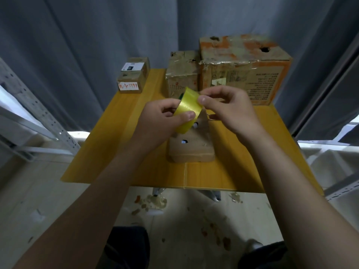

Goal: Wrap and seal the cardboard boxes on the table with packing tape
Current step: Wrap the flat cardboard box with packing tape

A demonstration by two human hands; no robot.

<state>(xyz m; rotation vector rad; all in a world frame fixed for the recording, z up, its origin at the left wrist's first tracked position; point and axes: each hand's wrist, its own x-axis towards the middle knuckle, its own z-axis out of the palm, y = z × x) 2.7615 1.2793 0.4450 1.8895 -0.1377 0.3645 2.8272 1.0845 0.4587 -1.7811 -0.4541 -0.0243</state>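
My left hand (161, 121) grips a roll of yellow packing tape (187, 109) above the table, thumb across its outer face. My right hand (227, 109) pinches the roll's upper right edge with thumb and forefinger. Directly below the roll sits a small brown cardboard box (191, 148) with two small holes in its top, partly hidden by my hands. Behind it stand a mid-sized taped box (182, 74) and a large orange-printed box (244, 68).
The table (116, 152) is a yellow board. Two small boxes (133, 76) with white labels sit at its far left corner. Grey curtains hang behind. Metal shelving stands on both sides. Tape scraps (153, 202) litter the floor near my feet.
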